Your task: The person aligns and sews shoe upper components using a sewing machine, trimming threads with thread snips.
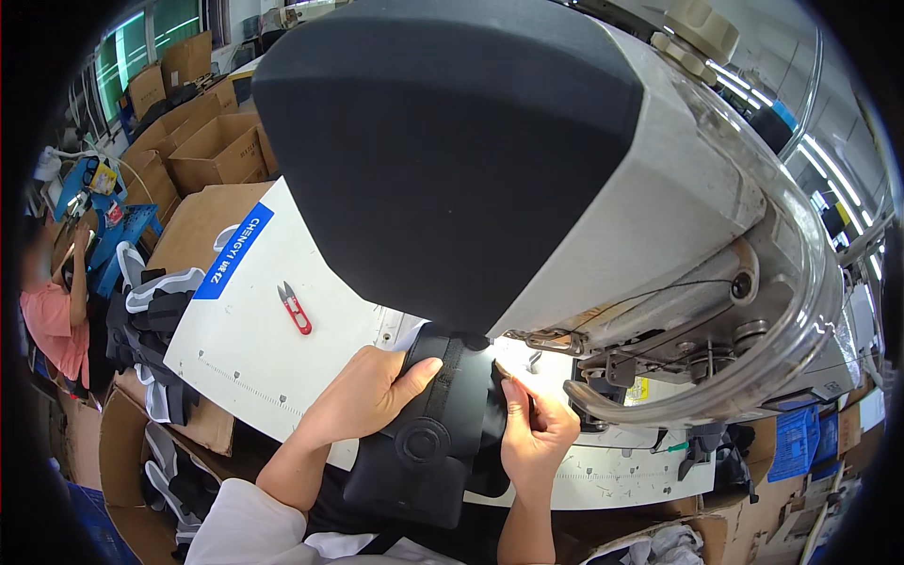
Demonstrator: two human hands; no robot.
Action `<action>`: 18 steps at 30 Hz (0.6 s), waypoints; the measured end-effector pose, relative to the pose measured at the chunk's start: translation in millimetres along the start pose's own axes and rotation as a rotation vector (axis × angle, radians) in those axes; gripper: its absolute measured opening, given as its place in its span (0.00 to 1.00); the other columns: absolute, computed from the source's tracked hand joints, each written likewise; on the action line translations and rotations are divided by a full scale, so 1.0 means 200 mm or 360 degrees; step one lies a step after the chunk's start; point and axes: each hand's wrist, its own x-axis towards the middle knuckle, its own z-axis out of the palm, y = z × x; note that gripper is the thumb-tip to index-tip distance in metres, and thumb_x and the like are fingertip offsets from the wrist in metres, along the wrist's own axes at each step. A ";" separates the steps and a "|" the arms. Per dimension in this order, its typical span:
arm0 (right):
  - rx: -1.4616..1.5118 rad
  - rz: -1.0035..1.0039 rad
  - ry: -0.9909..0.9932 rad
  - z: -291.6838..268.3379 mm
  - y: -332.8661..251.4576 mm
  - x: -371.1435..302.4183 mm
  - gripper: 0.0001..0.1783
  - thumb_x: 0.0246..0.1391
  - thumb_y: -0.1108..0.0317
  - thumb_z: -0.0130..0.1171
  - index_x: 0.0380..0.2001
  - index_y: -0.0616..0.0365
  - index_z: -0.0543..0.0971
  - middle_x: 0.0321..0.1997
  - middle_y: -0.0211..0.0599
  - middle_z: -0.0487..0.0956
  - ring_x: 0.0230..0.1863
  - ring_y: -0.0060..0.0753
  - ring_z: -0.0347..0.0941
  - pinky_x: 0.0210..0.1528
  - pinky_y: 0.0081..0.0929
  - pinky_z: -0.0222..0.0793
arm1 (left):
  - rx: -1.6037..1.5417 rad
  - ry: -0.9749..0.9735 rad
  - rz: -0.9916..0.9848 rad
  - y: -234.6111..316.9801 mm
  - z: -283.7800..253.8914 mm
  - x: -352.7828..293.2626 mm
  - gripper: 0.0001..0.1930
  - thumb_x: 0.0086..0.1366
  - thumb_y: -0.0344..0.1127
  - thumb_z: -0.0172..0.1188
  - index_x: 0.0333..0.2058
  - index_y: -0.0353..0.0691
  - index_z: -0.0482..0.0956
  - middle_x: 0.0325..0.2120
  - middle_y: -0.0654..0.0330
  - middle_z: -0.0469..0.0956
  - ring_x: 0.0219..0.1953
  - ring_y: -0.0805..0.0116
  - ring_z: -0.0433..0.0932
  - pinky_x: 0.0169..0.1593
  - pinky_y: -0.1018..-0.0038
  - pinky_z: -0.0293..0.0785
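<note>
A black padded piece with a strap and a round disc (421,441) lies under the head of a large sewing machine (556,188). My left hand (377,394) grips its left edge, thumb on top beside the strap, the other fingers mostly out of sight. On the right side, my right hand (539,431) is closed in a pinch on the black fabric edge near the needle area. The machine head hides the stitching point itself. Thread snips with red handles (295,309) rest on the white table (254,353), left of my left hand.
Cardboard boxes (221,151) are stacked at the far left. Grey-and-black padded parts (155,301) pile up beside the table's left edge. A person in a pink top (56,325) sits at far left. A clear curved guard (800,311) juts out on the machine's right.
</note>
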 end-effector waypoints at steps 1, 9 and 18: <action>0.0001 -0.0007 0.0001 0.00 0.00 0.00 0.06 0.53 0.77 0.64 0.36 0.65 0.83 0.24 0.26 0.77 0.24 0.09 0.61 0.23 0.11 0.52 | 0.0015 -0.0016 -0.0004 -0.03 0.00 -0.01 0.31 0.69 0.49 0.54 0.14 0.27 0.66 0.09 0.44 0.62 0.10 0.60 0.56 0.18 0.65 0.56; 0.0118 0.0166 -0.0065 -0.02 -0.01 0.00 0.08 0.55 0.77 0.63 0.39 0.64 0.83 0.25 0.25 0.77 0.23 0.09 0.59 0.22 0.11 0.51 | -0.0054 -0.0178 -0.0257 0.09 -0.05 0.04 0.30 0.70 0.48 0.53 0.14 0.28 0.65 0.08 0.47 0.61 0.11 0.63 0.55 0.18 0.67 0.55; -0.0018 0.0027 -0.0066 0.01 -0.03 0.03 0.09 0.55 0.78 0.62 0.40 0.65 0.83 0.29 0.27 0.79 0.26 0.10 0.64 0.26 0.10 0.57 | 0.0035 -0.0071 0.0035 -0.06 0.01 0.02 0.30 0.70 0.48 0.52 0.15 0.28 0.66 0.08 0.48 0.62 0.11 0.63 0.55 0.17 0.67 0.55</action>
